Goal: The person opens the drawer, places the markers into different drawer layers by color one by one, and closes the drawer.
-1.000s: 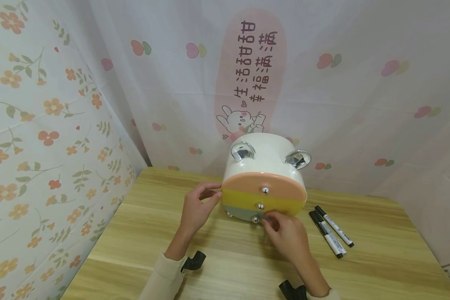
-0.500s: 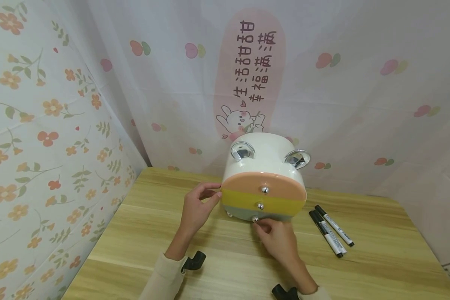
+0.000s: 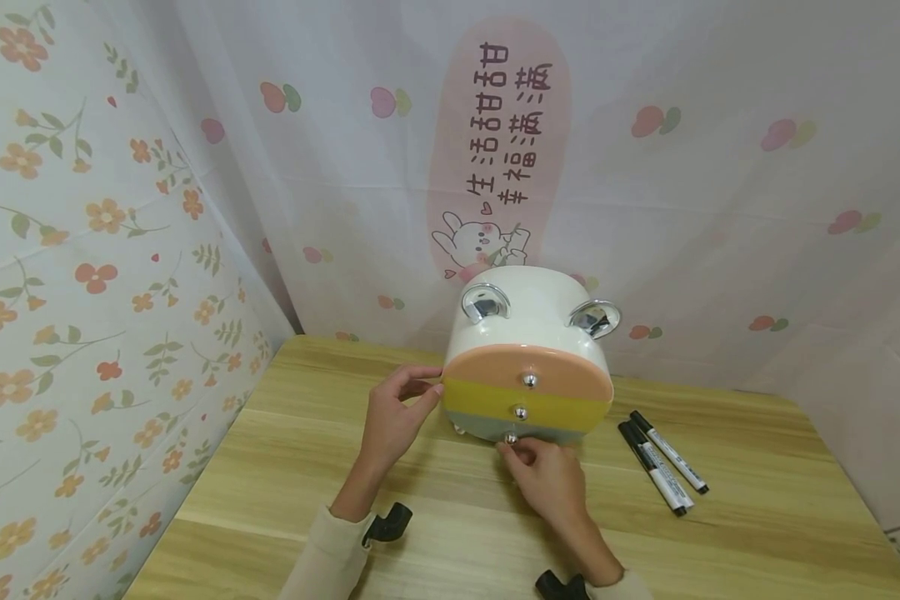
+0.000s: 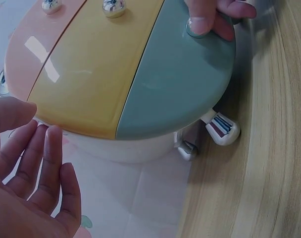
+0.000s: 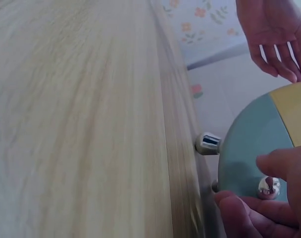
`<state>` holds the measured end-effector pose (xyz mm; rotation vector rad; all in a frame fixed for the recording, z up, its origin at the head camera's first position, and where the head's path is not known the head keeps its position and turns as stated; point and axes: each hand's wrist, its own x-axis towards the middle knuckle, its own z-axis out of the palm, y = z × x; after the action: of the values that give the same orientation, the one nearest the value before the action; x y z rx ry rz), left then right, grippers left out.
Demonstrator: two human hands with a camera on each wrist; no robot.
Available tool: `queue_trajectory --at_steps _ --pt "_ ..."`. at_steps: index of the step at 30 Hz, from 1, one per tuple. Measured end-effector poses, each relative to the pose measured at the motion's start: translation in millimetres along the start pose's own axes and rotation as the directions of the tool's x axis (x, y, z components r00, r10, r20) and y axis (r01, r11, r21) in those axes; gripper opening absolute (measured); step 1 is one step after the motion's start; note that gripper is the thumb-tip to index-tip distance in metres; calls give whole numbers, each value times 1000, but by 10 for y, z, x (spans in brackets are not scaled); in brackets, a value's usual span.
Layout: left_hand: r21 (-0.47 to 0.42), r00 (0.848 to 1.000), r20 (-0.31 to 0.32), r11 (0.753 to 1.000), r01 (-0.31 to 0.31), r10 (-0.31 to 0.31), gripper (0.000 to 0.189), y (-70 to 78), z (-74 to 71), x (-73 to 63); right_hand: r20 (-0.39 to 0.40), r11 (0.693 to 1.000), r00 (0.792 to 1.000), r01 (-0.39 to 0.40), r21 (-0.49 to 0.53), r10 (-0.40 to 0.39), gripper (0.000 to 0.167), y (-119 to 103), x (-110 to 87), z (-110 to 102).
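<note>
Curtain (image 3: 337, 275) reads 生活甜甜; right fingers (image 5: 234, 210) around bottom knob (image 5: 270, 190)

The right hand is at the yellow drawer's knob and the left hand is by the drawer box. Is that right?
Nope: the right hand is at the knob of the green drawer, not the yellow drawer; the right wrist view shows it. The left hand is by the drawer box.

Clad in cream, fitted with black
Wears a plain left sleeve (image 3: 326, 554) and a right sleeve (image 3: 621, 587) along the frame's bottom, plus a bent black left fitting (image 3: 390, 522) and similar right fitting (image 3: 562, 587).
</note>
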<state>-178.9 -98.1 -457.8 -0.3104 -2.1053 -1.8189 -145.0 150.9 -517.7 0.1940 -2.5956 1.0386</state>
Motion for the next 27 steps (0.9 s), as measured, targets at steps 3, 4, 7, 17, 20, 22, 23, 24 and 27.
queue_trajectory --at_steps 3,4,7,17,20,22,23,24,27 --pt "2 1000 1 1000 1 -1 21 -4 -1 -1 -19 1000 1000 3 -12 -3 43 -31 -1 6" --pt "3 1000 1 1000 0 0 21 -6 -1 -1 -23 1000 1000 0 -8 0 48 -45 0 5" --pt "3 1000 2 1000 -1 1 21 -8 -1 -1 -25 1000 999 -25 7 25 52 -59 4 9" --pt "-1 1000 0 1000 -2 2 20 -21 -5 0 107 942 963 -264 206 247 47 -39 19 12" --pt "-5 1000 0 1000 -4 4 20 -30 -5 -1 125 929 955 -293 227 271 45 -36 18 12" --pt "-5 1000 1 1000 -3 3 20 -24 -4 0 129 929 953 -298 221 275 45 -38 17 10" --pt "-4 1000 1 1000 -2 2 20 -23 -4 1 129 930 952 -299 214 276 44 -38 17 9" --pt "-3 1000 1 1000 -3 3 20 -20 -3 1 129 932 952 -300 205 278 44 -39 16 7" --pt "0 1000 2 1000 -3 3 20 -15 -2 0 131 934 951 -300 193 279 44 -44 15 2"
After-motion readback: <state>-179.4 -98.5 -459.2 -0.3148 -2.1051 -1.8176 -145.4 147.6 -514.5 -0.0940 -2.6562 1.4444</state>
